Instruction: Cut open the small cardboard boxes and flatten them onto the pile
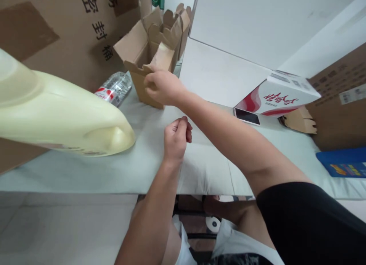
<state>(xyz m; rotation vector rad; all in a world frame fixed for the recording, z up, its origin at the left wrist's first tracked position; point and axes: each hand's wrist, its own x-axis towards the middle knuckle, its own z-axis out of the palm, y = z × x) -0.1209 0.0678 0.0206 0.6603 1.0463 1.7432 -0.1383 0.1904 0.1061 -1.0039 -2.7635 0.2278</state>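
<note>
My right hand [164, 87] reaches across to an open brown cardboard box [148, 86] and is at its near upper edge. Its fingers are curled together; whatever they hold, if anything, is hidden. My left hand [175, 137] is closed in a pinch above the pale green cloth, in front of the box, and what it may hold is too small to name. Notched flaps stand up from the box, with a pale piece [162, 57] at its opening. Just left of the box lies a clear plastic bottle [114, 89] with a red label.
A large pale yellow bottle [63, 112] juts in from the left. Behind it stands a big carton [71, 36]. To the right are a phone [247, 117], a white and red box [280, 95], a brown carton [340, 105] and a blue packet [343, 162] on the cloth [114, 173].
</note>
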